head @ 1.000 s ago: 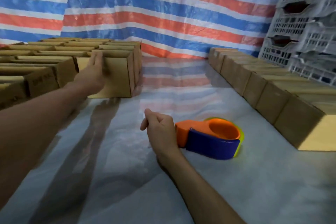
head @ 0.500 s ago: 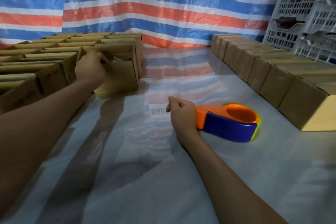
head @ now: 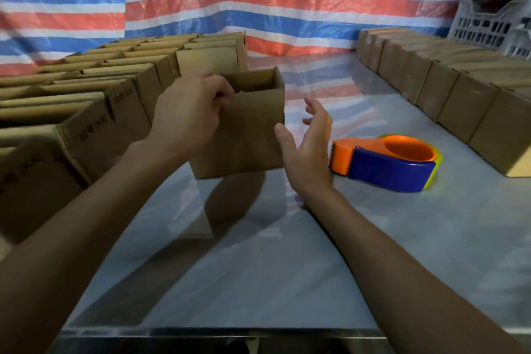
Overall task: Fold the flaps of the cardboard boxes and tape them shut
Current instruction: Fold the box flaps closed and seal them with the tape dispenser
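My left hand (head: 189, 115) grips the near top edge of an open-topped brown cardboard box (head: 250, 135) and holds it in the air above the table, in the middle of the view. Its fingers curl over the rim into the box. My right hand (head: 307, 149) is open with straight fingers, just right of the box's lower corner, apart from it or barely touching. An orange and blue tape dispenser (head: 388, 164) lies on the table to the right of that hand.
Rows of open cardboard boxes (head: 94, 112) fill the left side of the shiny table (head: 258, 282). A line of closed boxes (head: 448, 92) runs along the right. White plastic crates (head: 494, 8) stand at the back right. A striped tarp (head: 258, 3) hangs behind.
My left hand has pulled one box out of the left rows and lifted it toward the middle. My right hand has left the tape dispenser, opened and risen beside the box.
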